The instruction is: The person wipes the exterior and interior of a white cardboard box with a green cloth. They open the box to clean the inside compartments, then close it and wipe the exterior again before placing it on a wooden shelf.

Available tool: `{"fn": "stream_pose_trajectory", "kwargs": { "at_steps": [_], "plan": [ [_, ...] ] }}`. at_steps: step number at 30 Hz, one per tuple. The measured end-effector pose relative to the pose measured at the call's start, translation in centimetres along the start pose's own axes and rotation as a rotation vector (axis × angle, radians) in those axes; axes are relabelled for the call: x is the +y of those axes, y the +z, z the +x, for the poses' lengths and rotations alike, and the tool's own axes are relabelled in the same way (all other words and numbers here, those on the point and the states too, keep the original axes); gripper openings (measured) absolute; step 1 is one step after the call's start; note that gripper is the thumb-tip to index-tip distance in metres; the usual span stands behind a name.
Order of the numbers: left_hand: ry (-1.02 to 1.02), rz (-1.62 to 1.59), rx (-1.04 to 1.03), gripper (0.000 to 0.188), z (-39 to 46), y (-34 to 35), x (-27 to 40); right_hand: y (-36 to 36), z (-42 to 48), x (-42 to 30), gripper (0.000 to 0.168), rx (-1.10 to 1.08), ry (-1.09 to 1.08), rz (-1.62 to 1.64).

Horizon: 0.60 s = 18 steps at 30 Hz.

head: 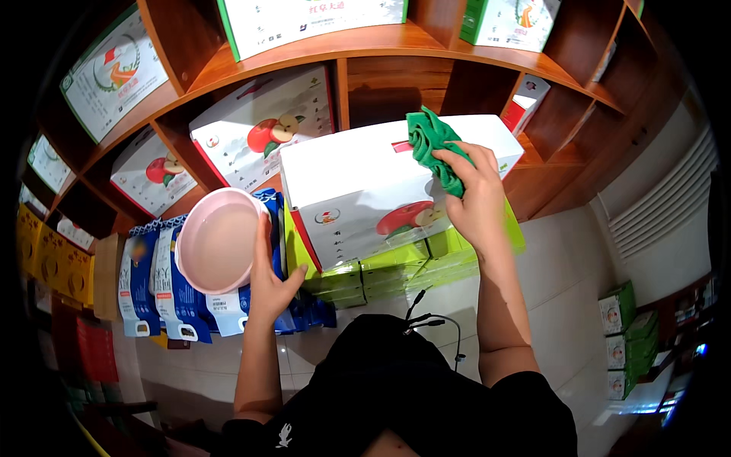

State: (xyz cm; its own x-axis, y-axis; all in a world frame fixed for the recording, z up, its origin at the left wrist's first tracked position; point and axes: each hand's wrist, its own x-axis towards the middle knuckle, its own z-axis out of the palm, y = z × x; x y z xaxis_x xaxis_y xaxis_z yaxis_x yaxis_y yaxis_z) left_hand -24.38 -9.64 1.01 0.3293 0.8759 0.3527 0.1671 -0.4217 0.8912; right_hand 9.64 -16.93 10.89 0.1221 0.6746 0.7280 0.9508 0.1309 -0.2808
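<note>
My right hand [476, 191] grips a bunched green cloth [435, 145] over the top of a white cardboard box [354, 148]. Apples are printed on the box's front, and a red slot shows in its top beside the cloth. With my left hand [274, 280] I touch the right side of a pink plastic basin [188, 268], thumb spread away from it. Cloudy liquid stands in the basin, which rests over blue and white bags [174, 303]. Beneath the white box are bright green cartons [394, 274]. My left fingertips are partly hidden by the basin's rim.
Wooden shelving [320, 48] curves across the back, holding more printed boxes [262, 128]. Yellow packages [57, 260] and a brown carton [108, 277] stand at the left. Green and white boxes [625, 340] are stacked on the tiled floor [562, 268] at the right. A black cable [458, 337] hangs before me.
</note>
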Motion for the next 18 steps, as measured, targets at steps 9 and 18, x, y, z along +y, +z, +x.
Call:
{"fn": "stream_pose_trajectory", "kwargs": {
  "at_steps": [9, 18],
  "plan": [
    [0.574, 0.645, 0.139, 0.072, 5.9, 4.2, 7.7, 5.0, 3.6, -7.7, 0.038, -0.156, -0.233, 0.327],
    [0.563, 0.654, 0.189, 0.051, 6.0, 4.8, 7.9, 3.4, 2.9, 0.5, 0.027, -0.101, -0.022, 0.093]
  ]
}}
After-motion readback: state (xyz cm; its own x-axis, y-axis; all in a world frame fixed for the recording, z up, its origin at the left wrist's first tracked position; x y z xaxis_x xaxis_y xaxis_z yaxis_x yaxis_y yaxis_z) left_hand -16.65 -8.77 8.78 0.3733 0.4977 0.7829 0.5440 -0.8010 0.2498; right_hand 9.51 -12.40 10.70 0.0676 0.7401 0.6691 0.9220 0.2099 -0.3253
